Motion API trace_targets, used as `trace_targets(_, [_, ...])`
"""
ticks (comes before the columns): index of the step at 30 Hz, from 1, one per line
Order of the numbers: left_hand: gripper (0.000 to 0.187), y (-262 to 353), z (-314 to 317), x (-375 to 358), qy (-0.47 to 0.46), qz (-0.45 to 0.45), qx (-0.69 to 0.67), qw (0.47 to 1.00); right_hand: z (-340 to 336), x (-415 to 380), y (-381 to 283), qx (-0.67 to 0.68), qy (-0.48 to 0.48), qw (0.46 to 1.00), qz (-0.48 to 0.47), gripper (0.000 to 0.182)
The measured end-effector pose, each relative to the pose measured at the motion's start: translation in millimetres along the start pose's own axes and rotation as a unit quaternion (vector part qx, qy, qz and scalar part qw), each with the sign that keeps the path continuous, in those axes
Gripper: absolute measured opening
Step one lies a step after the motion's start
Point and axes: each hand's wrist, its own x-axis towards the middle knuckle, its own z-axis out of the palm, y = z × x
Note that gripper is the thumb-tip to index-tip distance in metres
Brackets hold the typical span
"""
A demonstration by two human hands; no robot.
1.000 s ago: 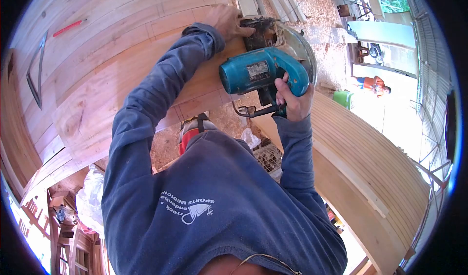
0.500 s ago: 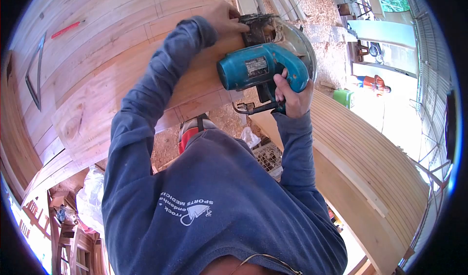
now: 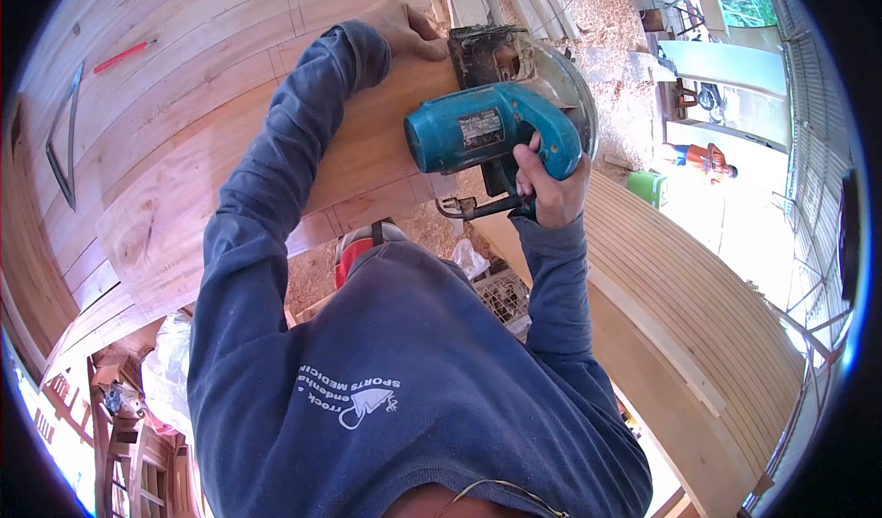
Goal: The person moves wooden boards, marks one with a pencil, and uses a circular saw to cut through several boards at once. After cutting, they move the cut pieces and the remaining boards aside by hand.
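My right hand (image 3: 553,183) is wrapped around the handle of a teal circular saw (image 3: 469,134). The saw's dark, worn base plate (image 3: 478,57) meets the end of a wooden board (image 3: 386,118); the round blade guard is on the far right side. Part of the power cord (image 3: 491,208) hangs below the handle. My left hand (image 3: 404,31) rests at the board's far edge, left of the base plate and slightly apart from it. Its thumb and forefinger are spread, with nothing visible between them; its other fingers are partly hidden.
On the planked surface at left lie a red pencil-like marker (image 3: 121,57) and a metal square (image 3: 64,141). A stack of grooved boards (image 3: 680,279) stands at right. Sawdust and offcuts (image 3: 542,4) cover the ground ahead. Another person (image 3: 707,160) is far right, near a green container (image 3: 649,187).
My left hand has drawn back a little to the left, off the saw's base plate. The saw and my right hand have shifted only very slightly.
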Motion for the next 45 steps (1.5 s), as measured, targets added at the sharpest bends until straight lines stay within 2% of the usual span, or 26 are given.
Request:
trace_targets(2, [0.049, 7.4, -0.3, -5.7, -0.01, -0.018, -0.001, 1.0, -0.7, -1.0, 0.5, 0.0, -0.001, 1.0, 0.001, 0.015])
trace_targets(5, [0.048, 13.8, 0.9, -12.7, 0.001, 0.014, 0.023, 1.0, -2.0, 0.1, 2.1, 0.0, -0.006, 1.0, -0.003, 0.015])
trace_targets(14, [0.048, 0.8, 9.8, -7.4, -0.005, 0.014, 0.026, 1.0, -1.1, -0.4, 0.6, 0.007, -0.01, 1.0, -0.009, 0.014])
trace_targets(29, [0.045, 14.0, 19.9, -24.0, -0.004, 0.026, 0.033, 0.999, -2.4, 1.2, 2.5, 0.008, -0.026, 0.999, -0.018, 0.015])
trace_targets(45, [0.04, 4.3, 33.2, -26.7, -0.001, 0.088, 0.024, 0.996, -1.4, 3.3, 3.5, 0.016, -0.035, 0.999, -0.029, 0.016])
